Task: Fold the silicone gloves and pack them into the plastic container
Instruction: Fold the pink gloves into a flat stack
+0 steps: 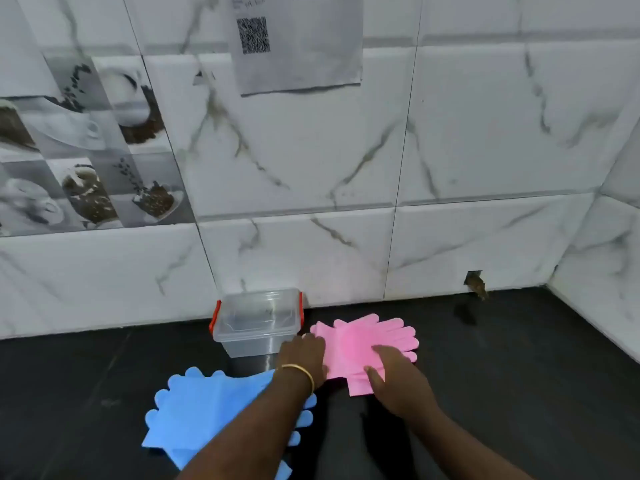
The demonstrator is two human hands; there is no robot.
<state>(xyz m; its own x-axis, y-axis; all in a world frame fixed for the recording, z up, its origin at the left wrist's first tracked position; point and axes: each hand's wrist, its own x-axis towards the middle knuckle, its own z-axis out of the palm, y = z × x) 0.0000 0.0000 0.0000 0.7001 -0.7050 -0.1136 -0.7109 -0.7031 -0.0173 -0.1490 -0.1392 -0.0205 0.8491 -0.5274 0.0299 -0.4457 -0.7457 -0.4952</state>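
Note:
Pink silicone gloves (pixel 360 341) lie stacked on the black counter, fingers pointing right and away. My left hand (pixel 304 358), with a gold bangle on its wrist, rests on their left edge, its fingers hidden from view. My right hand (pixel 391 372) presses flat on the near part of the pink gloves, thumb on the cuff. Blue silicone gloves (pixel 204 407) lie nearer and to the left, partly under my left forearm. A clear plastic container (pixel 256 323) with red clips stands open against the wall, just left of the pink gloves.
The black counter (pixel 519 375) runs to a marble-tiled wall (pixel 346 258) at the back and to a side wall at the right. A small broken hole in the tile (pixel 475 282) sits at counter level. A paper with a QR code (pixel 298 43) hangs above.

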